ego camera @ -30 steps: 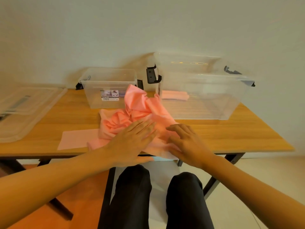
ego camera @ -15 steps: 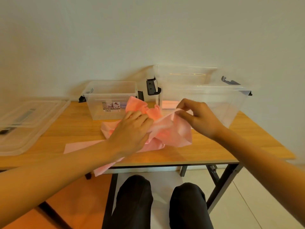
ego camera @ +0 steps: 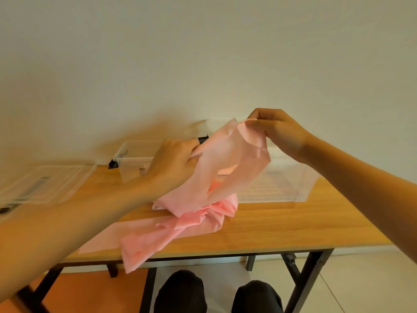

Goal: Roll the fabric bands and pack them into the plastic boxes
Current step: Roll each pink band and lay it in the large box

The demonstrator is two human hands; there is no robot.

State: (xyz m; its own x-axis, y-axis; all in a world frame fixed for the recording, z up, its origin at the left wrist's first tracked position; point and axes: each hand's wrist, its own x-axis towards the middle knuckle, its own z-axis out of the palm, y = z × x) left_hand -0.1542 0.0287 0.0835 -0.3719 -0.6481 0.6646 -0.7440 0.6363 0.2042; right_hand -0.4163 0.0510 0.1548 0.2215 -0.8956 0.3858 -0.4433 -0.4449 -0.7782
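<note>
Band (ego camera: 225,168): lifted higher than 0.5 s ago, tail on desk (ego camera: 282,227) below both hands.
R hand (ego camera: 279,134): fingertips pinched band's top edge.
L hand (ego camera: 173,163): fingers curled round band's side.

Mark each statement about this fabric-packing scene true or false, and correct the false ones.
1. The left hand and the right hand both grip the pink fabric. True.
2. The right hand is lower than the left hand. False: it is higher.
3. A clear lid lies at the left end of the table. True.
4. All the pink fabric is lifted clear of the table. False: much of it lies there, and one end hangs over the front edge.
</note>
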